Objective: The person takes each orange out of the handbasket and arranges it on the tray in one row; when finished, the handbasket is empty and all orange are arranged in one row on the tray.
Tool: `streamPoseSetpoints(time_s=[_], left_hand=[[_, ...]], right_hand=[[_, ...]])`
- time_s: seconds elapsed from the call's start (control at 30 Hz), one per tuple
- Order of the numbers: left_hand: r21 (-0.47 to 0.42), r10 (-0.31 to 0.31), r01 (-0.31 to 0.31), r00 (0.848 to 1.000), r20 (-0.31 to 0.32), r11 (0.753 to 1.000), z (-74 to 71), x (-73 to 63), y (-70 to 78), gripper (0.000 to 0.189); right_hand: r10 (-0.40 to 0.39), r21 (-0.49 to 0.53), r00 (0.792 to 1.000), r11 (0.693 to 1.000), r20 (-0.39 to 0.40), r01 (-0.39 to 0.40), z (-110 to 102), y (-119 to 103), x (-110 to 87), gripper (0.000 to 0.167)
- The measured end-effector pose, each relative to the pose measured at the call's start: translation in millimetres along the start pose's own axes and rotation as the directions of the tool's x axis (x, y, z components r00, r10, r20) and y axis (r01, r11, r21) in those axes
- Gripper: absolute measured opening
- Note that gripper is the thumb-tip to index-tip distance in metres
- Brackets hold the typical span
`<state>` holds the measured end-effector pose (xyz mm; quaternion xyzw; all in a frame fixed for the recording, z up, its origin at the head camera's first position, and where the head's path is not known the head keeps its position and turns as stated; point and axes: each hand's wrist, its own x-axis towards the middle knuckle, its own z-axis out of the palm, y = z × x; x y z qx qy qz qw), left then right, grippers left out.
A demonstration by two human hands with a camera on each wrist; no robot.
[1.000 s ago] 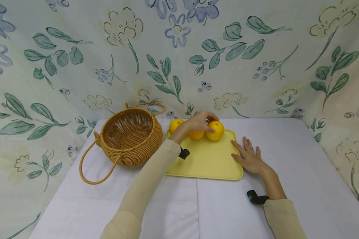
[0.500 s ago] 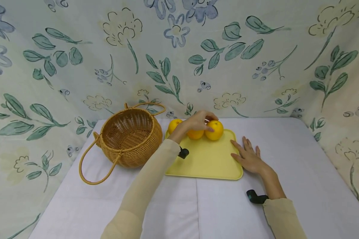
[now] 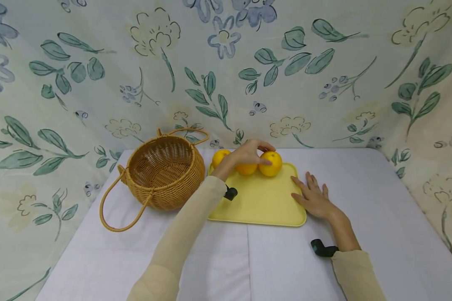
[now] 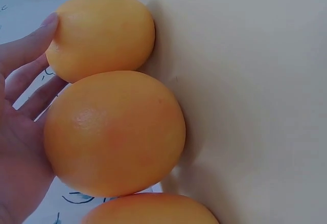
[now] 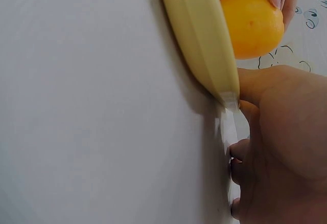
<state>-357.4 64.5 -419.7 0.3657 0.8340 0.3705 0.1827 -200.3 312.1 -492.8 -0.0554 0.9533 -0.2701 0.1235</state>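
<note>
Three oranges stand in a row along the back of a yellow tray [image 3: 265, 205]. My left hand [image 3: 249, 153] holds the rightmost orange [image 3: 273, 164], thumb on its near side and fingers behind it. The middle orange [image 3: 246, 169] sits under that hand, close to the palm in the left wrist view, where it touches the held orange [image 4: 104, 35]. Partly behind the left wrist is the third orange [image 3: 219, 157]. My right hand [image 3: 316, 200] rests beside the tray's right edge, fingers spread, thumb and index at the rim [image 5: 202, 40].
A wicker basket [image 3: 173, 194] stands left of the tray, its opening tilted toward me and its handles folded outward. A white cloth [image 3: 218, 259] covers the table. Behind it hangs a floral curtain [image 3: 226, 96]. Each wrist carries a small black camera [image 3: 320, 248].
</note>
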Motion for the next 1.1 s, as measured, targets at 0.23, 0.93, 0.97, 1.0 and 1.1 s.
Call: streamPoseSetpoints(time_s=[0.23, 0.93, 0.97, 1.0, 1.1], left_hand=[[0.014, -0.001, 0.001, 1.0, -0.004, 1.0, 1.2, 0.0, 1.0, 0.054], [0.116, -0.013, 0.023, 0.997, -0.082, 0.993, -8.9, -14.2, 9.5, 0.057], [0.132, -0.015, 0.028, 0.995, -0.1, 0.991, -10.5, -16.4, 10.3, 0.057], [0.143, -0.016, 0.033, 0.993, -0.118, 0.989, -11.9, -18.9, 11.3, 0.056], [0.174, -0.027, 0.057, 0.984, -0.174, 0.983, -14.8, -28.5, 14.8, 0.056]], right_hand=[[-0.005, 0.0, 1.0, 1.0, -0.004, 0.005, -1, -2, -1.3, 0.07], [-0.001, 0.019, 1.0, 1.0, 0.0, 0.001, -1, 4, 2.9, 0.071], [-0.002, 0.026, 1.0, 1.0, 0.001, 0.002, -2, 4, 2.5, 0.072], [0.0, 0.032, 1.0, 0.999, 0.001, 0.0, -3, 4, 2.4, 0.072], [0.001, 0.049, 1.0, 0.999, 0.006, -0.001, -7, 2, 2.0, 0.074]])
